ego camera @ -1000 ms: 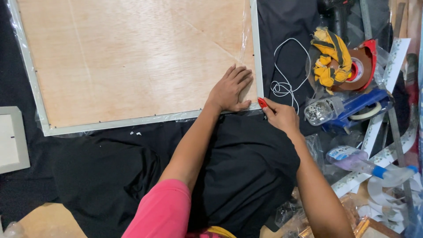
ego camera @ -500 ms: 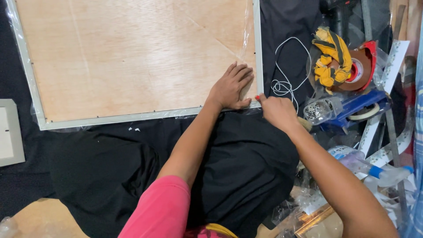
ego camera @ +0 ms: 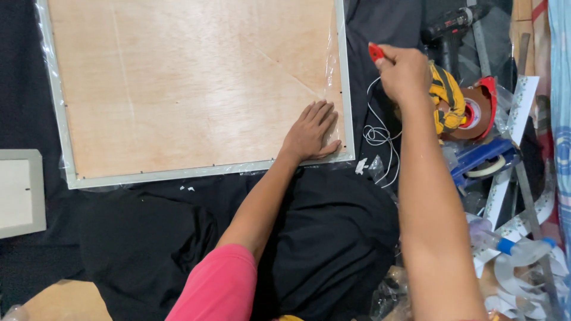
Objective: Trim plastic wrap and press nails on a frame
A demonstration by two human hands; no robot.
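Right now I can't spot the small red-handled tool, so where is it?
In the head view, the small red-handled tool sticks out of the raised right hand, just right of the framed plywood board and above the white cord.

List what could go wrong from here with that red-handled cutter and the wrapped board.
1. The right hand grips a red-handled cutter beside the frame's right edge, while the left hand lies flat on the plywood back close by. A slip might reach those fingers.
2. The white cord lies looped right beside that edge and could be snagged or cut.
3. The plastic film is loose at the corner; a pull may tear it unevenly.
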